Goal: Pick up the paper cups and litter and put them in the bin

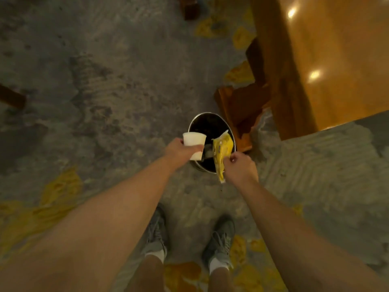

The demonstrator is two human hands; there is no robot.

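Note:
A round metal bin with a dark inside stands on the carpet in front of me. My left hand grips a white paper cup, tilted, over the bin's left rim. My right hand pinches a yellow plastic wrapper that hangs over the bin's right side. Something pale lies inside the bin, too dim to identify.
A polished wooden table fills the upper right, its carved base touching the bin's far right side. The grey carpet carries yellow patches. My two grey shoes stand just behind the bin. Dark wooden legs sit at the left edge.

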